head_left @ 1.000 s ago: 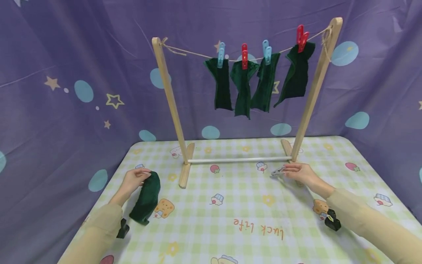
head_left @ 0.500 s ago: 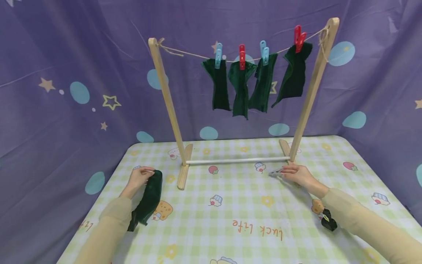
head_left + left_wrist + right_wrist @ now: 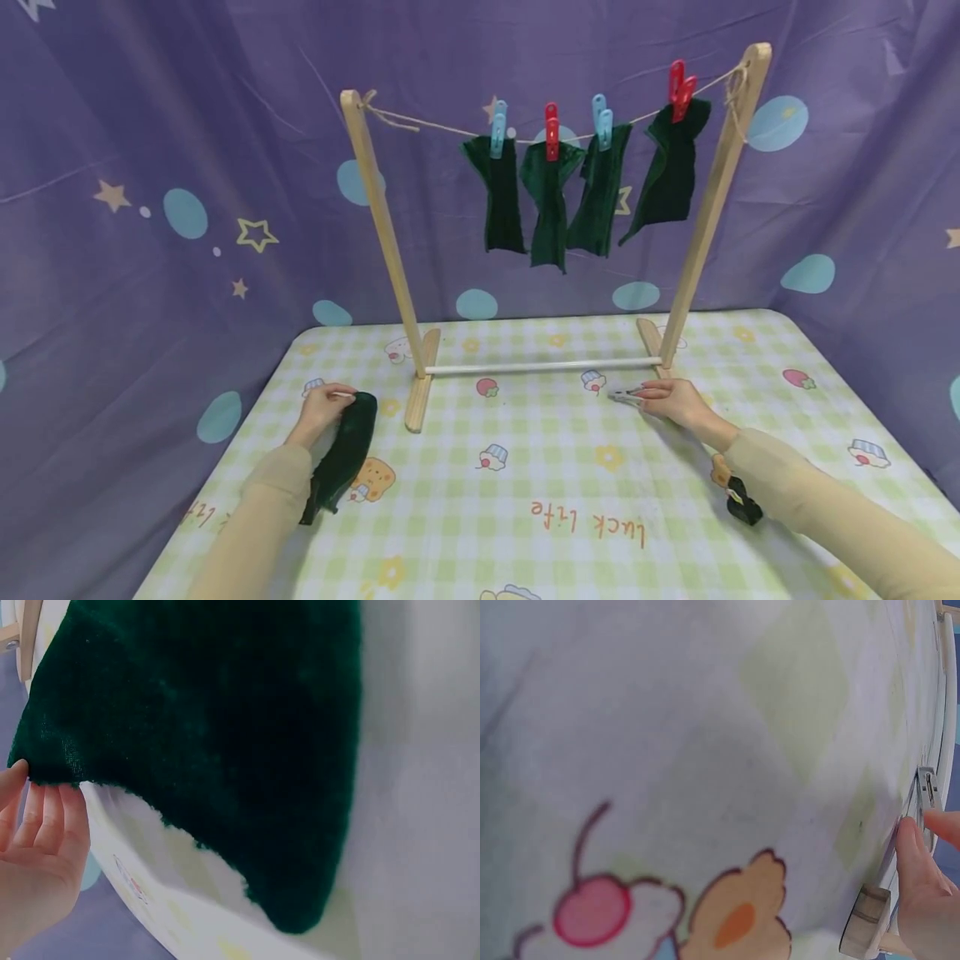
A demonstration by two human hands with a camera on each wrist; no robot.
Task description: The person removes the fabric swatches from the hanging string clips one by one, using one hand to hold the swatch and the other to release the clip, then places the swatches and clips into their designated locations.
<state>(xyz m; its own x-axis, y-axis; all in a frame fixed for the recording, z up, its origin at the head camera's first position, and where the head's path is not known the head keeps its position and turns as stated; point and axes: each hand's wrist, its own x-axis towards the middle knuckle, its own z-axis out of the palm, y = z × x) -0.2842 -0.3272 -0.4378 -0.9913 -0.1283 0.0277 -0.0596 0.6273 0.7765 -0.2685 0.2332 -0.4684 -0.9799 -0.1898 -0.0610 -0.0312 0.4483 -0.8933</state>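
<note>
At the left of the table my left hand point(image 3: 322, 411) pinches the top end of a dark green velvety cloth point(image 3: 351, 450), whose length trails down toward the forearm. In the left wrist view the thumb and fingers hold one corner of this cloth point(image 3: 187, 697), with its frayed edge showing. My right hand point(image 3: 681, 403) grips a grey clothespin point(image 3: 624, 396) low over the table, beside the rack's right foot. The right wrist view has the clothespin point(image 3: 928, 782) between thumb and finger, pointing away from the hand point(image 3: 926, 900).
A wooden rack point(image 3: 384, 225) stands at the back, with a white bar point(image 3: 540, 366) joining its feet. From its string point(image 3: 442, 127) hang several green cloths point(image 3: 502, 204), held by blue clothespins point(image 3: 498, 133) and red clothespins point(image 3: 552, 133). A checked tablecloth point(image 3: 442, 533) covers the table.
My left hand has shifted slightly right with the green cloth. The right hand keeps hold of the grey clothespin and has moved a little to the left, the clothespin now lying flatter.
</note>
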